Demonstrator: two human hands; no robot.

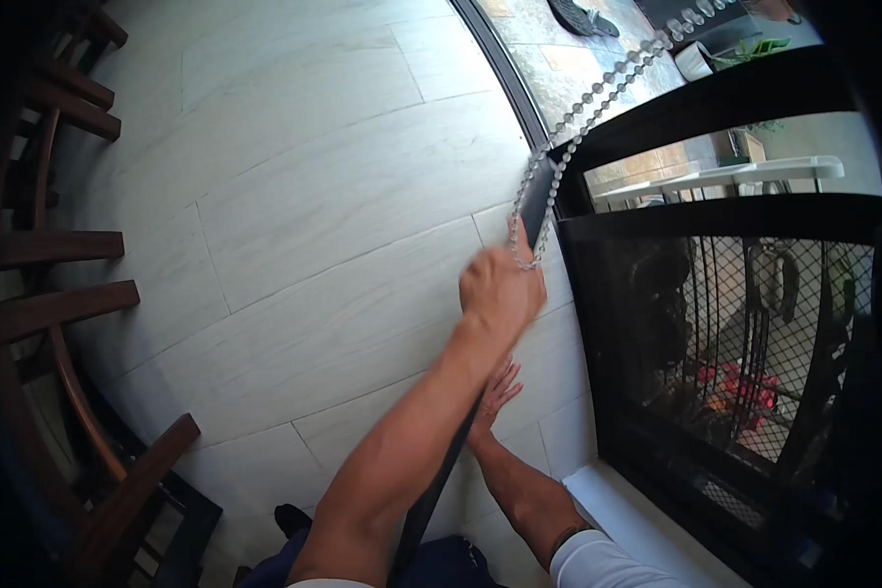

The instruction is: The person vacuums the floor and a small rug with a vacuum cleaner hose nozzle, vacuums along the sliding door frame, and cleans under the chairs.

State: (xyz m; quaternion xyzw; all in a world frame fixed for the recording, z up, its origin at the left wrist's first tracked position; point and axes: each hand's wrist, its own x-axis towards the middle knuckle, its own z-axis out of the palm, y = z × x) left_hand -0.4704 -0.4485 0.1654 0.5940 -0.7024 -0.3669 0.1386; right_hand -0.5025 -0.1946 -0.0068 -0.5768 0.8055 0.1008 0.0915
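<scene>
My left hand (500,286) reaches ahead with its fingers wrapped round a long, dark flat bar (536,201). One finger stretches along the bar's far end. From there the bar runs back under my left forearm toward my lap. My right hand (496,394) is lower down beside the bar, its fingers stretched out and apart; whether it touches the bar I cannot tell. A loop of clear bead chain (590,96) hangs across the view, its lower end overlapping my left hand.
Dark wooden chair legs (54,250) line the left side over pale floor tiles (294,196). To the right stands a black-framed door (583,323) with glass and mesh panels. Beyond the threshold are a dark shoe (580,18) and a white pot (694,63).
</scene>
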